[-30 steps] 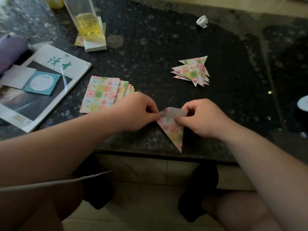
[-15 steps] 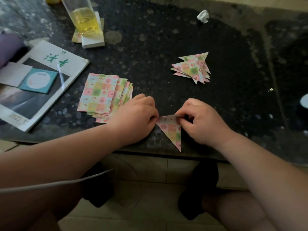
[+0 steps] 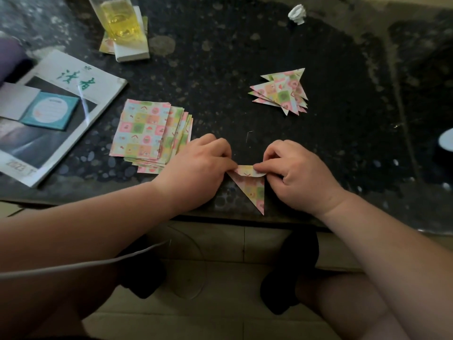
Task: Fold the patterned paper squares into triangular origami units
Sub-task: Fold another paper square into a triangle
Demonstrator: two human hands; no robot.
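A patterned paper piece (image 3: 251, 188), folded to a triangle pointing toward me, lies at the front edge of the dark table (image 3: 220, 82). My left hand (image 3: 198, 170) pinches its top left corner. My right hand (image 3: 296, 171) pinches the top right, with the thumb across a flap curling over the top edge. A fanned stack of unfolded patterned squares (image 3: 147, 134) lies just left of my left hand. A pile of finished triangular units (image 3: 282, 92) sits farther back on the right.
A magazine (image 3: 63, 111) with a teal card (image 3: 50, 110) on it lies at the left. A glass of yellow liquid (image 3: 119, 18) stands on a white block at the back. A crumpled paper ball (image 3: 297, 14) lies far back. My knees and feet are below the table edge.
The top edge of the triangle lay flat half a second ago; now its flap curls up between my fingertips again. Both hands stay at its top corners.
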